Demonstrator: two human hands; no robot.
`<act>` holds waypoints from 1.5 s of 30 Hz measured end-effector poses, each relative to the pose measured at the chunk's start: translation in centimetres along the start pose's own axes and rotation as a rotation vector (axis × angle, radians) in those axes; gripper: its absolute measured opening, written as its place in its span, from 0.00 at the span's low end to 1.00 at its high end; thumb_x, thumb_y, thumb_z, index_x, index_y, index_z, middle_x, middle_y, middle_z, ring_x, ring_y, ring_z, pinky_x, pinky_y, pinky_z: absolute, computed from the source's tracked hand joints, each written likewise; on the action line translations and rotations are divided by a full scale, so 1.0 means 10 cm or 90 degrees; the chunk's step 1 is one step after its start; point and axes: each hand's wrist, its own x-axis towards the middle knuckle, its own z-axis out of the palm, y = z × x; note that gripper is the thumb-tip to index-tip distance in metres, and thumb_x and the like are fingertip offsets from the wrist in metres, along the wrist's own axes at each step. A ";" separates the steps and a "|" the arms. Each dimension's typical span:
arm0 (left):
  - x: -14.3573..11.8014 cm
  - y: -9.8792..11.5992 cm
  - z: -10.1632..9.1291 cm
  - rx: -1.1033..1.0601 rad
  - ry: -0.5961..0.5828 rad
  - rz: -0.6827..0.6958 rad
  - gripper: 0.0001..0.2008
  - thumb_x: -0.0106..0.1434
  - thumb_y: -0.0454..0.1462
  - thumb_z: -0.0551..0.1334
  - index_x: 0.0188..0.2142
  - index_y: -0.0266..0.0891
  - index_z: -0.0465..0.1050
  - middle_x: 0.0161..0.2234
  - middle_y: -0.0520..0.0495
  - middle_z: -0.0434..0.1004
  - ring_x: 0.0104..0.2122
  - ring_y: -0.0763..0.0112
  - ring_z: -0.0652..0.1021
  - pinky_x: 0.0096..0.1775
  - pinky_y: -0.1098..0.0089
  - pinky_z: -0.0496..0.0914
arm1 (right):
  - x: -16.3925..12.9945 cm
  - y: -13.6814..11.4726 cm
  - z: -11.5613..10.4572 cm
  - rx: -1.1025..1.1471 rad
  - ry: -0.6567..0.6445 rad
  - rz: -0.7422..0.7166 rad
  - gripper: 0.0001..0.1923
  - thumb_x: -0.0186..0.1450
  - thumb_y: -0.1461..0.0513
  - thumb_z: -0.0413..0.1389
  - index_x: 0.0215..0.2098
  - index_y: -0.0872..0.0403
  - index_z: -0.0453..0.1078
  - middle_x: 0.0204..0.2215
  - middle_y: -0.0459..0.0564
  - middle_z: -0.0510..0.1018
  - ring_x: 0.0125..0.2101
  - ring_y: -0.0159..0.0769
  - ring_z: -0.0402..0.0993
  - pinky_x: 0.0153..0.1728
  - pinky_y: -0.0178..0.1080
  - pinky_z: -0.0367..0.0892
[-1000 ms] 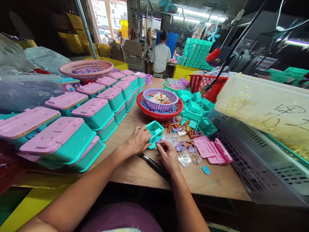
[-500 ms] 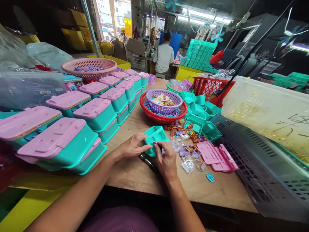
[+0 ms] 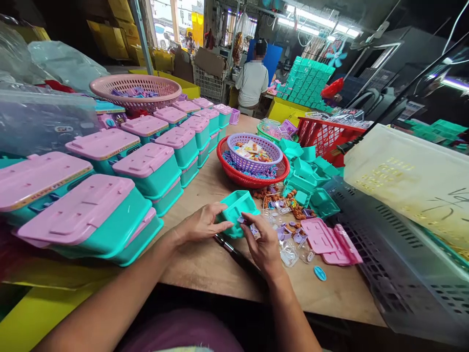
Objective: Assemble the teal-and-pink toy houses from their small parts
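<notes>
My left hand point(image 3: 203, 222) grips a teal plastic box point(image 3: 234, 205) by its left side, thumb along the near wall. The box is tilted with its open top facing up, just above the wooden table point(image 3: 201, 274). A small lavender plastic piece point(image 3: 241, 220) is at the box's near wall, between the thumb and forefinger tips of my right hand point(image 3: 262, 242). Whether it is fixed to the box I cannot tell. A black pen-like tool point(image 3: 229, 247) lies below the box. Lavender parts point(image 3: 284, 232) and clear plastic parts point(image 3: 289, 253) lie right of my right hand.
Pink-lidded teal boxes point(image 3: 146, 164) stand stacked at left. A lavender basket point(image 3: 254, 164) sits inside a red basket point(image 3: 227, 171). Teal boxes point(image 3: 308, 178), pink lids point(image 3: 326, 239), a blue oval point(image 3: 320, 273) and a grey crate point(image 3: 366, 259) are at right. A person point(image 3: 252, 80) sits behind.
The view has shifted slightly. My right fingers have spread a little and drawn back to the right, showing more of the lavender piece and the black tool. My left hand still holds the box.
</notes>
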 end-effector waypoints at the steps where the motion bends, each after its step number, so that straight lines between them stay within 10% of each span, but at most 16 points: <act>1: -0.01 -0.01 0.01 0.012 0.007 0.002 0.10 0.63 0.43 0.62 0.32 0.38 0.73 0.31 0.50 0.74 0.33 0.70 0.74 0.41 0.71 0.70 | 0.01 0.00 0.00 -0.021 0.019 -0.001 0.12 0.68 0.64 0.55 0.50 0.50 0.72 0.37 0.49 0.77 0.39 0.36 0.72 0.42 0.41 0.67; 23: 0.03 -0.02 0.12 0.065 0.069 0.010 0.11 0.61 0.40 0.67 0.28 0.36 0.70 0.28 0.53 0.69 0.32 0.71 0.70 0.37 0.70 0.65 | -0.01 0.03 0.26 -0.196 0.122 0.011 0.04 0.69 0.64 0.53 0.37 0.54 0.68 0.31 0.49 0.74 0.34 0.37 0.69 0.36 0.39 0.64; 45: 0.02 0.01 0.07 0.070 0.024 0.022 0.11 0.61 0.37 0.64 0.25 0.38 0.66 0.27 0.50 0.69 0.33 0.69 0.70 0.38 0.69 0.66 | 0.12 -0.18 0.18 -0.355 -0.029 -0.017 0.08 0.71 0.65 0.47 0.38 0.53 0.68 0.28 0.50 0.72 0.31 0.39 0.64 0.35 0.42 0.62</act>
